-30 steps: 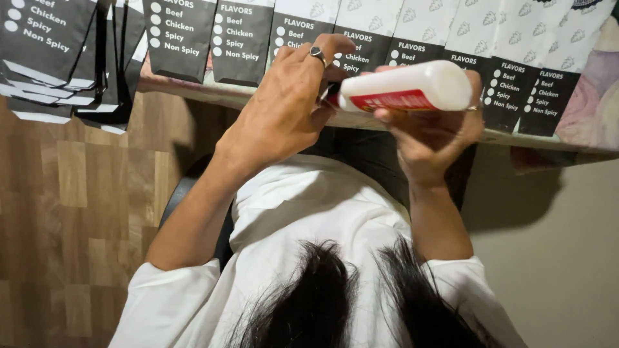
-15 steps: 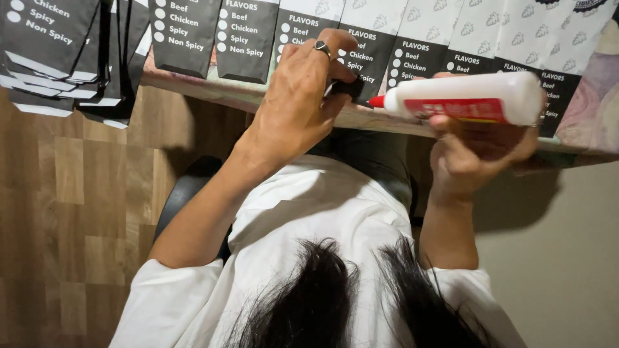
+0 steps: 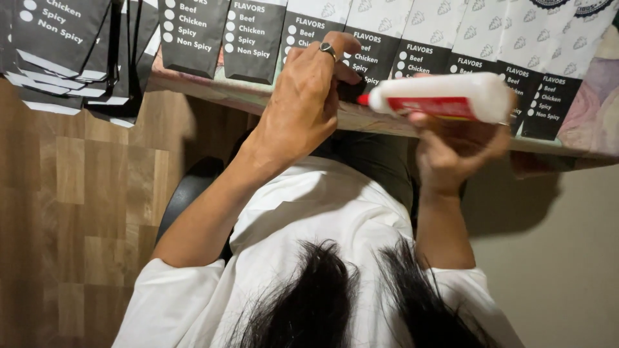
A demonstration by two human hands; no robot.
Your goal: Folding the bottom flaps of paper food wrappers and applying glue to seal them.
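Along the upper edge of the frame, a row of flat black-and-white printed paper bags [image 3: 377, 48] is laid overlapping on the worktop [image 3: 213, 87], with a looser stack of the same bags [image 3: 58, 45] fanned out at the upper left. Right of centre, a white plastic glue bottle with a red label and red nozzle [image 3: 445, 96] is gripped sideways in the right hand [image 3: 454, 151], the fingers being wrapped under its body and the nozzle pointed towards the frame's left. Compared with the picture of half a second ago, the bottle is seen slightly lower and tipped a little further down, so that the red tip now lies just beside the black lower flap of one bag at upper centre; whether the tip touches the paper cannot be told. The left hand [image 3: 306, 103], on which a dark ring is worn, is closed loosely over that same flap, its fingertips [image 3: 345, 55] curled and pressed on the bag's edge, much as before. From this the gluing of the flap is judged to be just beginning. Below, a white shirt and dark hair are seen, with a wood-patterned floor [image 3: 58, 212] at the left.
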